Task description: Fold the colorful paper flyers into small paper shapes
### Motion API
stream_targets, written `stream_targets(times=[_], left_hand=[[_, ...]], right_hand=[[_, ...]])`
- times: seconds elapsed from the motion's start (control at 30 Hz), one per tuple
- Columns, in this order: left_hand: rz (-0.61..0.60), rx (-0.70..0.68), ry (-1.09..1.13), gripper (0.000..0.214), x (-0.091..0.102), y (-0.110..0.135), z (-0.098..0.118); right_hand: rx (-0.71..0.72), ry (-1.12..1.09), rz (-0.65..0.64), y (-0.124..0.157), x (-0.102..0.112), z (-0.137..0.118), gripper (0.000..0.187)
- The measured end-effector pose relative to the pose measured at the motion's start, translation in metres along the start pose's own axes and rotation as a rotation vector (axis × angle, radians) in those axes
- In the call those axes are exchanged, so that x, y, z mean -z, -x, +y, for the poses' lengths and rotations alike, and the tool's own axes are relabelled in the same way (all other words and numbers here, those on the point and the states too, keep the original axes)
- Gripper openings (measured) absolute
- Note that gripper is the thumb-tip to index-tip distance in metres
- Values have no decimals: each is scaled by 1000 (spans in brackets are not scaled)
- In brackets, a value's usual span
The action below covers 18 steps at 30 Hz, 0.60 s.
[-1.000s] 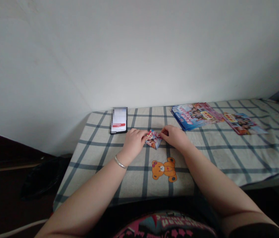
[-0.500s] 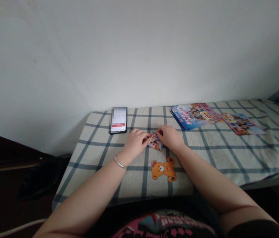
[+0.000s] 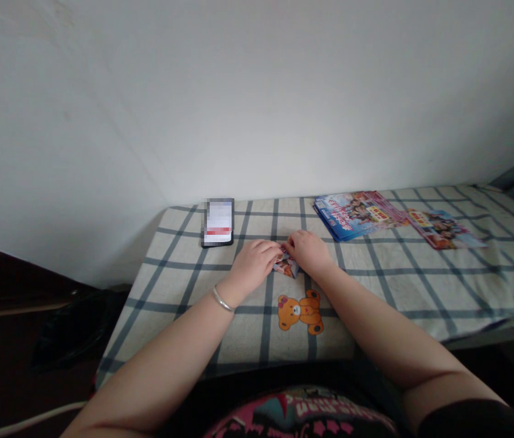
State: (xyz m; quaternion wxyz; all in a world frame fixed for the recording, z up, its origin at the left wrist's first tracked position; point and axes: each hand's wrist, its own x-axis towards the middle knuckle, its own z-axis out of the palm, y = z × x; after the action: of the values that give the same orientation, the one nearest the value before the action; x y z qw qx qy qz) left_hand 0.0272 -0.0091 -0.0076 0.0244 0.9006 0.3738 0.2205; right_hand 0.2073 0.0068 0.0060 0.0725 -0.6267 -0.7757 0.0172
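A small folded piece of printed paper (image 3: 286, 266) lies on the checked tablecloth, between my two hands. My left hand (image 3: 257, 263), with a silver bangle at the wrist, has its fingers closed on the paper's left and upper side. From the right, my right hand (image 3: 310, 250) pinches the upper right edge of the same paper. The fingertips of both hands nearly meet and cover the paper's top part. Just below the paper, an orange teddy bear picture (image 3: 301, 312) shows on the cloth.
A phone (image 3: 218, 221) with a lit, blurred screen rests near the wall at the left. Several printed flyers (image 3: 352, 214) are stacked at the back right, with more flyers (image 3: 448, 229) beside them. A black plastic bag (image 3: 78, 325) is below the table's left edge.
My left hand has shifted slightly right, over the paper's top, and its fingers now cover more of it. My right hand stays nearly in place, still on the paper.
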Motion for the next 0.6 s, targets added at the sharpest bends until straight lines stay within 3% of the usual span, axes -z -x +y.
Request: stream_targets(times=[0.33, 0.47, 0.6], left_hand=[[-86, -73, -106, 24, 11, 1, 12], [-37, -44, -214, 22, 14, 2, 17], [42, 62, -290, 25, 16, 4, 16]], right_hand=[[-13, -134, 39, 3, 0, 7, 21], [122, -208, 101, 8, 3, 16, 19], [355, -135, 120, 12, 5, 17, 27]])
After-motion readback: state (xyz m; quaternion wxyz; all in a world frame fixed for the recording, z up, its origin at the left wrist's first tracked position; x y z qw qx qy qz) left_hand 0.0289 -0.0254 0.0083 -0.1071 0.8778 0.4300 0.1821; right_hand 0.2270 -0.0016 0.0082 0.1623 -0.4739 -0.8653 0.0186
